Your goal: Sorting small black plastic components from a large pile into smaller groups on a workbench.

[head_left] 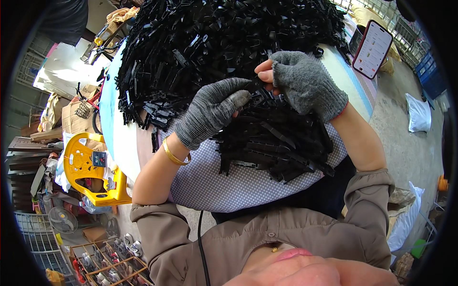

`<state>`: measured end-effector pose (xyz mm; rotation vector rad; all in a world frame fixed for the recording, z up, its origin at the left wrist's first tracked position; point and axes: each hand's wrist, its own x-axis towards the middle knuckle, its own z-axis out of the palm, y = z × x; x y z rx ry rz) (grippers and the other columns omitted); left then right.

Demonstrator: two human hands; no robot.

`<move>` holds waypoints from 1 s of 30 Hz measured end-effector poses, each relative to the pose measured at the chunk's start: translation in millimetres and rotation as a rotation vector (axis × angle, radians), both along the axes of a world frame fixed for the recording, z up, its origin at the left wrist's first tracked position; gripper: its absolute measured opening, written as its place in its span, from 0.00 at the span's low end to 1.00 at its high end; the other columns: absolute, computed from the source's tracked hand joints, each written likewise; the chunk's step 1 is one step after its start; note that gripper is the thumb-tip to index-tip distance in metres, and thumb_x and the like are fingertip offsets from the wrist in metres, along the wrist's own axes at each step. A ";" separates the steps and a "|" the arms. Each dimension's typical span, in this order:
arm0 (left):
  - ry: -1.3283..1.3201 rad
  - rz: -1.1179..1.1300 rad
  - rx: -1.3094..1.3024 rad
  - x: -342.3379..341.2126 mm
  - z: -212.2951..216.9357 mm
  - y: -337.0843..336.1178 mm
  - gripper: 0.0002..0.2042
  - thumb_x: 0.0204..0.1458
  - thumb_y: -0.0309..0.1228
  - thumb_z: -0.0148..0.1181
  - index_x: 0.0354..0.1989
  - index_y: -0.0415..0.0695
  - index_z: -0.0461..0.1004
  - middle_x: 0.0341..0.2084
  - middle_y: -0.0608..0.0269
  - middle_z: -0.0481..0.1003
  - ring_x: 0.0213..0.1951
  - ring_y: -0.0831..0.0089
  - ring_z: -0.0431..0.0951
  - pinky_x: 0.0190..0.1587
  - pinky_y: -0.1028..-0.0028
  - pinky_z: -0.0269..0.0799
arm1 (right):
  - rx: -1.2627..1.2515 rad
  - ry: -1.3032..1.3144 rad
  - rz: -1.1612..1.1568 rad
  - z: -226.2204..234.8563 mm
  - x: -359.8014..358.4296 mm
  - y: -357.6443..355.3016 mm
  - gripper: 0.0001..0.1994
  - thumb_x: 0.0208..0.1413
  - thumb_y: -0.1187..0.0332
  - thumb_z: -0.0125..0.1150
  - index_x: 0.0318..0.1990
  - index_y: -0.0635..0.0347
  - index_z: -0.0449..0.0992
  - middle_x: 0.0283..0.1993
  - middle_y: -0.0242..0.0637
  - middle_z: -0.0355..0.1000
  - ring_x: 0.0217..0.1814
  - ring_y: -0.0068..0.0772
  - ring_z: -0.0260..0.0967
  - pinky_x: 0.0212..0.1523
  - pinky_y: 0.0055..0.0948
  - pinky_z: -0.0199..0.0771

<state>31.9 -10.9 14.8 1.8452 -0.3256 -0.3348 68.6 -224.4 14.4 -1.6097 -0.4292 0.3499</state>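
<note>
A large heap of small black plastic parts [224,43] covers the far side of the cloth-covered table. Closer to me lies a smaller pile of the same long, narrow pieces [281,148]. My left hand [212,110], in a grey knitted glove, is closed in a pinch at the gap between both piles. My right hand [307,85] wears a similar glove with bare fingertips showing, and these are bent together facing the left hand. A black plastic piece [257,86] shows between the two hands, its outline blending into the dark heap behind.
A phone with a lit screen [373,49] stands at the table's right edge, beside a dark cup [355,39]. On the left is a yellow plastic chair [76,159]. A black cable [201,248] hangs by my body. White sacks [418,113] lie on the floor at right.
</note>
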 end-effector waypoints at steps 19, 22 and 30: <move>-0.412 -0.015 -0.049 2.8 -23.6 22.2 0.19 0.57 0.38 0.50 0.49 0.35 0.70 0.36 0.64 0.75 0.27 0.85 0.66 0.32 0.84 0.62 | 0.271 0.061 0.051 0.4 -7.4 14.4 0.07 0.53 0.73 0.53 0.27 0.66 0.75 0.26 0.35 0.74 0.23 0.22 0.70 0.26 0.21 0.73; -0.329 -0.019 0.014 1.9 -16.3 15.3 0.20 0.57 0.40 0.50 0.48 0.35 0.70 0.33 0.67 0.74 0.27 0.85 0.66 0.32 0.84 0.61 | 0.236 -0.073 -0.008 -7.8 -5.9 14.6 0.07 0.52 0.73 0.54 0.25 0.65 0.76 0.26 0.35 0.74 0.24 0.21 0.70 0.26 0.20 0.73; -0.271 0.023 -0.060 3.9 -19.8 21.8 0.18 0.58 0.38 0.48 0.47 0.35 0.71 0.33 0.67 0.74 0.31 0.82 0.69 0.34 0.82 0.64 | 0.130 -0.154 -0.031 -3.1 -13.7 13.2 0.07 0.49 0.73 0.55 0.23 0.65 0.75 0.27 0.36 0.75 0.27 0.21 0.72 0.28 0.21 0.74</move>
